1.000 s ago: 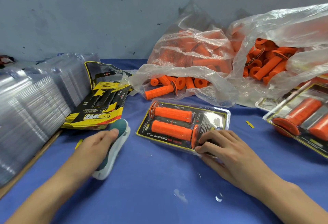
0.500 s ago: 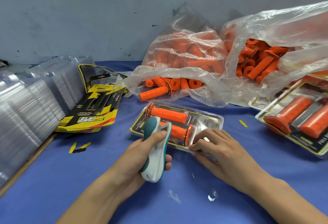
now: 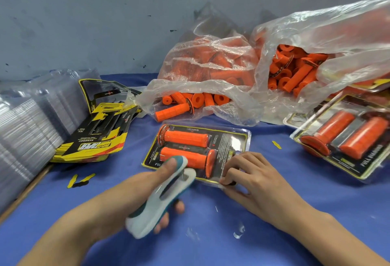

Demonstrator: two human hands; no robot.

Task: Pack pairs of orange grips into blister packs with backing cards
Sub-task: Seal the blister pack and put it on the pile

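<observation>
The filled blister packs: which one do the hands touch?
The centre blister pack: the right hand pinches its near edge and the left hand holds a stapler at it. The pack at the right lies untouched.

Two filled blister packs (image 3: 232,141) are counted, possibly a third underneath; two grips (image 3: 185,139) are seen in each; two bags (image 3: 202,65); one stapler (image 3: 160,198).
</observation>
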